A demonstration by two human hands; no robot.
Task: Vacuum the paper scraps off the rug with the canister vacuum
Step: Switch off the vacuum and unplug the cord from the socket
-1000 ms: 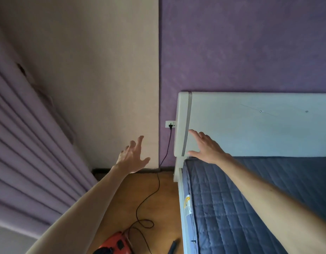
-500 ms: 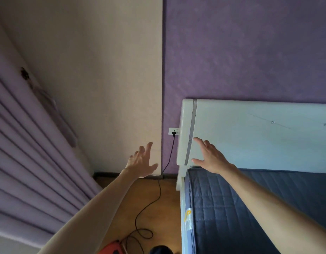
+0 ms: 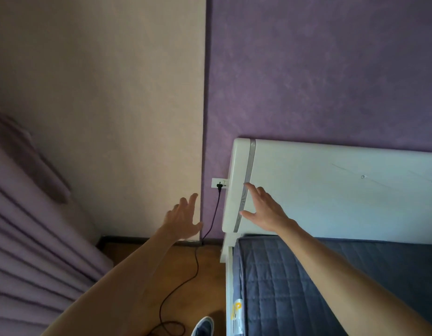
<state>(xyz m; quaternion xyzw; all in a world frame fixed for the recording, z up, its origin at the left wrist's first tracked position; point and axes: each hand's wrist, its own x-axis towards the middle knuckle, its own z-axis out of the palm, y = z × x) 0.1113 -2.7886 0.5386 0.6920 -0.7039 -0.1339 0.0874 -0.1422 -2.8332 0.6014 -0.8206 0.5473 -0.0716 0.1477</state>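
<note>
Head view: cord (image 3: 214, 215) hangs down from outlet (image 3: 215, 183) to floor (image 3: 210, 277); left hand (image 3: 183, 220) and right hand (image 3: 266, 212) spread fingers wide, empty.

Socket (image 3: 219, 183) left of headboard (image 3: 331, 190); cord (image 3: 210, 219) drops to floor (image 3: 186, 267); mattress (image 3: 331, 287) below headboard.

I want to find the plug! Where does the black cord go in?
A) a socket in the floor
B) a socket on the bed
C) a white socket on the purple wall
C: the plug sits in the white socket on the purple wall beside the headboard.
</note>
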